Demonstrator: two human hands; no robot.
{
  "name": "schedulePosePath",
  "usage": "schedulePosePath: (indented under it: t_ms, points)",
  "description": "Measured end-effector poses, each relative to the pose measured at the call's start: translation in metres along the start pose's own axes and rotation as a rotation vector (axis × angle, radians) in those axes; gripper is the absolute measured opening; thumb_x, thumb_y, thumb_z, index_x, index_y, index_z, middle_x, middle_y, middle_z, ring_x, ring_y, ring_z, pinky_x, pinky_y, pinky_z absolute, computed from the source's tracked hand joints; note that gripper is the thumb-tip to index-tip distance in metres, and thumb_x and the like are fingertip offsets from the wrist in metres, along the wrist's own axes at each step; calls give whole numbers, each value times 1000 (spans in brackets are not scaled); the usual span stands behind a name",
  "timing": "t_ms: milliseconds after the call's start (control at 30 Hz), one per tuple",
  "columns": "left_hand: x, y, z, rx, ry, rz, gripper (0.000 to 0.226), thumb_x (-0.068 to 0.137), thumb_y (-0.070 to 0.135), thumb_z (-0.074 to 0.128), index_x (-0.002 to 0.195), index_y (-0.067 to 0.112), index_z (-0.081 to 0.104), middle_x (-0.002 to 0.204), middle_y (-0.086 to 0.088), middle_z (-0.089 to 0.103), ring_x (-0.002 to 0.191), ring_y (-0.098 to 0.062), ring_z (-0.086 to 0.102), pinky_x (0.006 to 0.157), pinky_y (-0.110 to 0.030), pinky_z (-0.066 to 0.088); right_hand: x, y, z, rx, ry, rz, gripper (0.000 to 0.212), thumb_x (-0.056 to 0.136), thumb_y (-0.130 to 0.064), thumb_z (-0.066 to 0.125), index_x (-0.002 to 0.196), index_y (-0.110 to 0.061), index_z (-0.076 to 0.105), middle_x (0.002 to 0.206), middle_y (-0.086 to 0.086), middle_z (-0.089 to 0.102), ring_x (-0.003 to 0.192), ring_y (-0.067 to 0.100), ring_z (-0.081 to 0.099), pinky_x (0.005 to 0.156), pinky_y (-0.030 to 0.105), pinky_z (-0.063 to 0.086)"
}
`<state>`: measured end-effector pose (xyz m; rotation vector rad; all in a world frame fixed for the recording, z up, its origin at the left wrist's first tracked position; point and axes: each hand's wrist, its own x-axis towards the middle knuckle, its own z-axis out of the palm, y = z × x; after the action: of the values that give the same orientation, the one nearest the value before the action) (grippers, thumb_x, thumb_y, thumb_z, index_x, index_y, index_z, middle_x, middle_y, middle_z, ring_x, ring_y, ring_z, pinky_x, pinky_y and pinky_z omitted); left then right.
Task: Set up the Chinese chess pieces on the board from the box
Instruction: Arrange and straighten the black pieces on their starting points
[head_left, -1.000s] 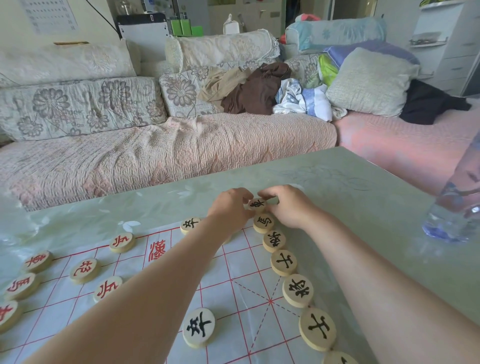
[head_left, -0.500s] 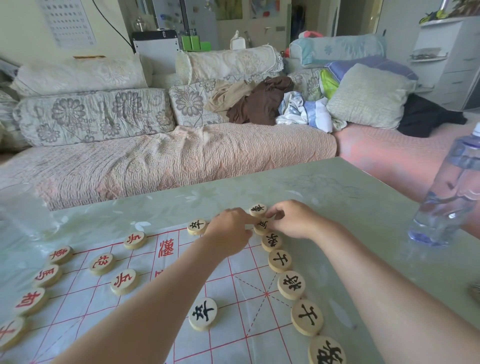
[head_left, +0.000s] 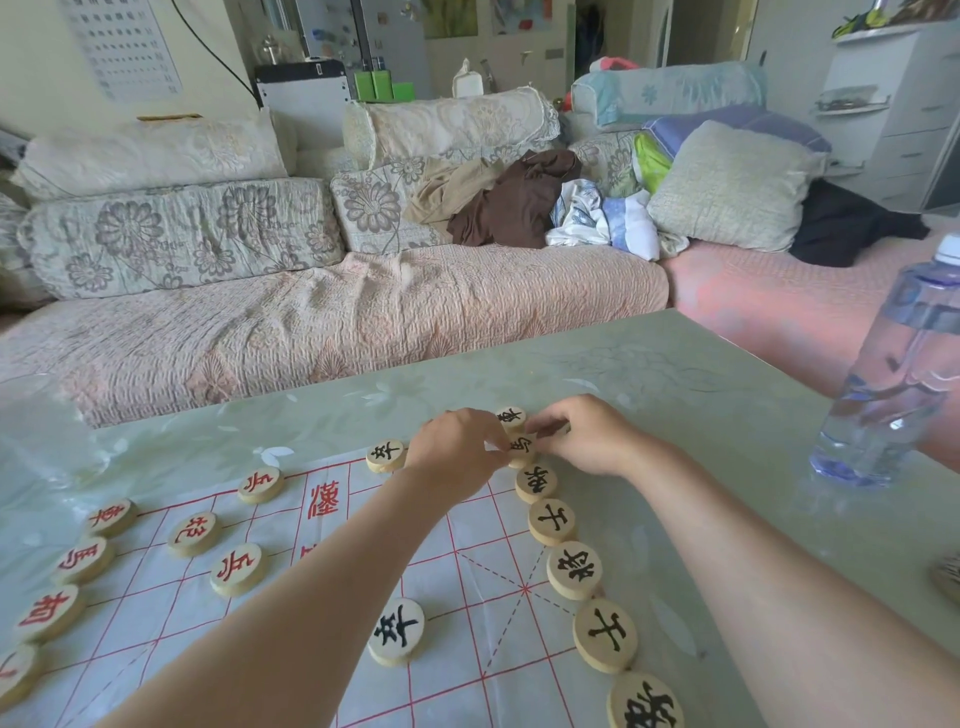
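Both hands are now working on the second disc of the black row, no longer on the corner one. A second ago the left hand (head_left: 457, 452) and right hand (head_left: 587, 436) were meeting over the round pale wooden chariot disc with a black character (head_left: 510, 417). That chariot disc is now lying flat and free on the far corner of the white sheet board with red grid lines (head_left: 457, 571), toward the far edge of the pale green glossy bench (head_left: 675, 395).

The hands have dropped back to the round pale wooden horse disc with a black character (head_left: 521, 447), which is lying just beside the chariot disc. Both hands are curled. The left hand's fingertips are pinching the horse disc's left rim and the right hand's fingertips are closing on its right rim, so it is sitting between them. Whether the right hand is also hiding something under its fingers, I cannot tell.

Five more black-lettered wooden discs (head_left: 574, 570) are lining the board's right side toward the near edge of the bench. Red-lettered wooden discs (head_left: 239, 568) are sitting along its left side. A clear plastic water bottle (head_left: 898, 374) is standing near the bench's right edge, well apart. The box is not showing.

The corner seems finished, and the horse disc is probably being squared onto its crossing. The black side looks partly filled, with pieces likely still to come.
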<state>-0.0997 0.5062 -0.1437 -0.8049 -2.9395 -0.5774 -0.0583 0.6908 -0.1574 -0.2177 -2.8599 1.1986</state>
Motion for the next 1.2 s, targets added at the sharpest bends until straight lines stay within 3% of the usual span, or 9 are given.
schedulePosePath:
  t_ms: [133, 500, 633, 700, 767, 867, 967, 1067, 1200]
  points:
    - [0, -5, 2, -28, 1, 5, 13, 80, 39, 72, 91, 36, 65, 99, 18, 68, 92, -10, 60, 79, -28, 49, 0, -1, 2, 11, 26, -21, 20, 91, -26, 69, 108, -34, 75, 106, -11, 71, 102, 11, 63, 91, 27, 47]
    - [4, -3, 6, -109, -22, -22, 25, 80, 39, 73, 104, 36, 68, 102, 18, 70, 81, -9, 60, 76, -26, 50, 2, -1, 5, 8, 9, -23, 21, 88, -32, 74, 108, -38, 75, 108, -14, 73, 101, 9, 65, 94, 30, 50]
    - [-2, -1, 4, -72, -12, -20, 33, 81, 32, 72, 113, 37, 65, 109, 19, 67, 89, -10, 60, 85, -29, 47, -3, -4, 1, 5, 23, -39, 22, 91, -25, 69, 108, -38, 73, 104, -12, 69, 98, 11, 63, 85, 26, 48]
    - [-6, -2, 2, -78, 11, -20, 35, 81, 29, 71, 114, 38, 64, 110, 19, 64, 96, -11, 61, 90, -32, 48, -7, -5, -3, -22, 42, -51, 28, 91, -16, 63, 96, -43, 68, 100, -12, 66, 95, 12, 62, 81, 26, 49]
    - [-11, -2, 0, -93, 44, -13, 29, 81, 26, 69, 107, 39, 64, 104, 19, 63, 93, -10, 61, 83, -31, 51, -12, -6, -8, -53, 34, -61, 38, 90, -8, 57, 82, -44, 64, 99, -11, 66, 89, 11, 62, 75, 23, 48]
    - [-22, 3, -4, -103, 31, -4, 18, 82, 25, 64, 95, 37, 65, 90, 19, 66, 84, -8, 62, 73, -29, 54, -22, -9, -14, -106, -19, -75, 35, 86, -7, 60, 73, -39, 65, 95, -11, 69, 71, 1, 57, 58, 15, 41]
    - [-33, 12, -4, -67, -5, -16, 14, 84, 27, 59, 90, 37, 66, 89, 18, 69, 83, -8, 63, 70, -27, 54, -32, -11, -15, -117, -69, -77, 32, 83, -8, 65, 77, -39, 67, 94, -16, 68, 59, -4, 51, 48, 11, 38]
    - [-39, 17, 0, -30, -23, -34, 15, 86, 30, 55, 90, 41, 64, 92, 16, 69, 88, -10, 64, 70, -26, 51, -38, -11, -13, -98, -96, -80, 41, 82, -2, 61, 83, -42, 69, 98, -20, 68, 57, -2, 51, 52, 19, 44]
    - [-39, 21, 0, -83, -41, -50, 18, 88, 27, 56, 97, 39, 66, 97, 14, 69, 91, -12, 64, 76, -29, 54, -42, -11, -13, -119, -113, -78, 42, 81, -3, 65, 96, -42, 72, 101, -22, 69, 59, -6, 52, 55, 15, 42]
